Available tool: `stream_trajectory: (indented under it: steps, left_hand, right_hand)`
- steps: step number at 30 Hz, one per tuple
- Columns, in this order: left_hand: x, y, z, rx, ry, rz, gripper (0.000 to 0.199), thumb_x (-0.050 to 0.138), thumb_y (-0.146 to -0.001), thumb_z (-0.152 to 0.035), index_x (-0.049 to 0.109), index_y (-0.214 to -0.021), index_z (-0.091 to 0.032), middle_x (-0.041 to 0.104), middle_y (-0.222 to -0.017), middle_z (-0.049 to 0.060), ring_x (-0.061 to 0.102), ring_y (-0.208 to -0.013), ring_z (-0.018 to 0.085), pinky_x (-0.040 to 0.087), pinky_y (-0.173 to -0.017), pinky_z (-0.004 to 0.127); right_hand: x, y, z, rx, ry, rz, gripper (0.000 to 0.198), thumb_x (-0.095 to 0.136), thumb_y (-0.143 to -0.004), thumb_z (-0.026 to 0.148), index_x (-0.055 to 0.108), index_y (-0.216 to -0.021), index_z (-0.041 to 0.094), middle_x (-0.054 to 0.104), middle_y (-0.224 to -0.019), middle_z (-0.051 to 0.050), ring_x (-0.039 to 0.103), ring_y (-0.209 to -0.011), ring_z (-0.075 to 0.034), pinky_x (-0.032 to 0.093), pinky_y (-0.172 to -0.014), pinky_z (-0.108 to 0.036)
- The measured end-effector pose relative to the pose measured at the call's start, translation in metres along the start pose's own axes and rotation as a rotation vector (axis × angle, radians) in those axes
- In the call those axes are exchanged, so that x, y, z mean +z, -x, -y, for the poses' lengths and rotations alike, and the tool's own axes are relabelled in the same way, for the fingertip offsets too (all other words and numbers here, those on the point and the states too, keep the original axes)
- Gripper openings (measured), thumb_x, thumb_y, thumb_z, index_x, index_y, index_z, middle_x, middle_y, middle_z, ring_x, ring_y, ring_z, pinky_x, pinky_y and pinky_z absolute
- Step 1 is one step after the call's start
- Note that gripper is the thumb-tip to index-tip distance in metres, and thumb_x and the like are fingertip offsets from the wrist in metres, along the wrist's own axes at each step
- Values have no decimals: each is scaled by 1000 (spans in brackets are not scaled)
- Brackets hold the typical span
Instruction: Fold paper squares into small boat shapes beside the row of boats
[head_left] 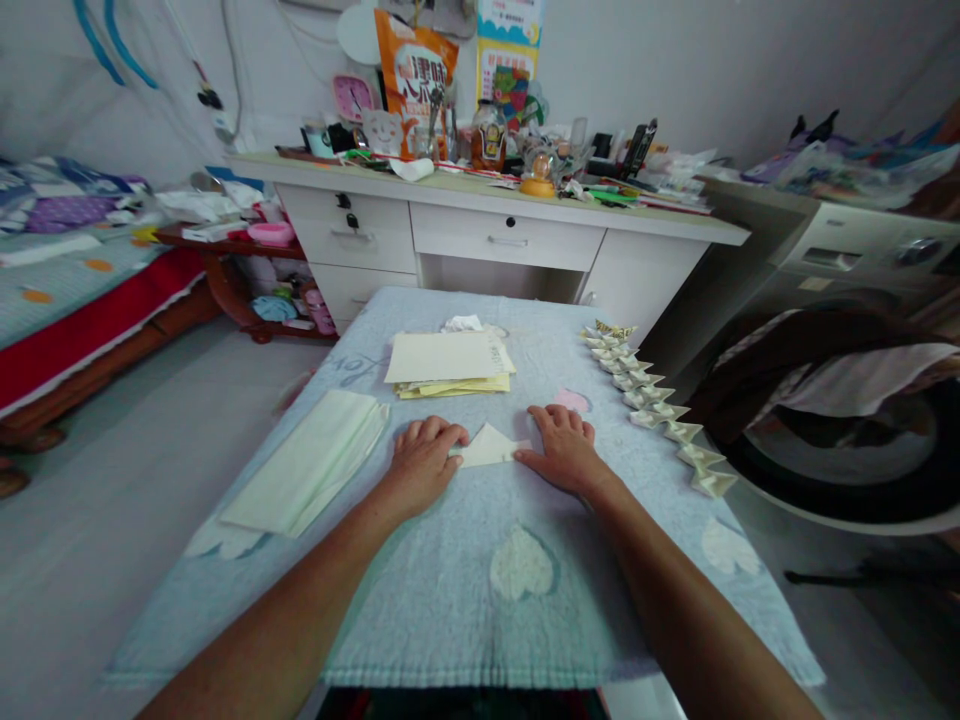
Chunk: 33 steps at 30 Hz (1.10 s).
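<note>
A small piece of folded cream paper (489,446), with a peaked top and a straight lower edge, lies flat on the cloth in front of me. My left hand (424,458) has the left end between thumb and forefinger, its other fingers curled on the cloth. At the right end, my right hand (561,446) holds the paper down, thumb on the lower edge and forefinger stretched above the corner. Behind my hands sits a stack of cream and yellow paper sheets (448,358). Left of my left hand lies a pile of long folded pale paper (304,465).
A row of folded paper pieces (649,395) runs along the table's right side. Crumpled white paper (463,323) lies behind the stack. The light blue patterned cloth (450,600) covers the table. Beyond stand a cluttered white desk (480,235) and, at right, a washing machine (847,240).
</note>
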<state>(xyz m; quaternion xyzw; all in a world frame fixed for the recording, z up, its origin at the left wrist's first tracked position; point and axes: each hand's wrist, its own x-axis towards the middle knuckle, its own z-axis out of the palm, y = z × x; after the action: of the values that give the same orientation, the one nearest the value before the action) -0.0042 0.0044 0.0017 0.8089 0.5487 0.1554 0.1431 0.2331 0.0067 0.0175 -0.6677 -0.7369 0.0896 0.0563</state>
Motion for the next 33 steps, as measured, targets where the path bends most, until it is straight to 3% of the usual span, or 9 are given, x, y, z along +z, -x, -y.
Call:
stream_trajectory:
  steps: [7,10,12,15,19,27,31,33]
  left_hand:
    - [0,0,-1,0,29,-17,25,52,-80,-22,60,-102,-29,55,-108,3,46,-103,26,33,-86,40]
    - [-2,-1,-1,57,63,-36,29,52,-79,-18,61,-105,-28,55,-108,4,47,-104,25,34,-88,40]
    - [-3,-1,-1,122,83,-42,30,51,-78,-14,62,-103,-27,56,-108,4,47,-104,24,35,-89,40]
    - [-3,-3,-1,229,118,-30,29,47,-80,-10,65,-96,-26,58,-111,3,49,-104,23,36,-92,39]
    - [0,-5,0,311,168,-7,20,52,-84,-18,65,-98,-24,62,-111,4,52,-104,22,35,-97,39]
    - [2,-7,0,274,194,-38,25,67,-76,-24,64,-101,-23,64,-106,3,55,-101,22,36,-98,41]
    - [4,-8,0,234,262,-61,25,66,-75,-20,63,-100,-22,63,-105,4,55,-101,22,38,-97,40]
    - [6,-8,0,185,324,-117,34,66,-74,-20,59,-108,-22,61,-110,5,54,-105,22,41,-95,39]
  right_hand:
    - [-12,-5,-22,-38,-16,114,73,62,-80,42,30,-144,28,37,-143,-14,35,-126,-35,30,-94,-49]
    - [-16,-3,-24,-49,-56,79,70,62,-81,33,32,-143,23,42,-138,-15,39,-124,-32,33,-94,-44]
    - [-18,0,-20,-58,-123,4,57,60,-82,26,41,-136,17,49,-129,-14,44,-118,-27,34,-93,-39]
    - [-18,11,-6,-199,-240,-98,35,57,-83,19,54,-118,17,55,-116,-10,48,-108,-21,35,-93,-34]
    - [-5,21,13,-364,-233,-100,33,64,-80,22,59,-113,21,56,-114,-6,47,-103,-21,34,-90,-35]
    - [13,17,20,-394,-128,-133,17,54,-91,25,66,-103,22,62,-104,-5,47,-99,-20,31,-86,-33]
    - [12,16,22,-409,-76,-164,20,47,-95,24,67,-95,21,63,-96,-5,48,-94,-19,31,-84,-32]
    - [12,16,22,-395,-71,-191,22,45,-96,23,67,-93,20,62,-93,-5,48,-91,-18,33,-82,-31]
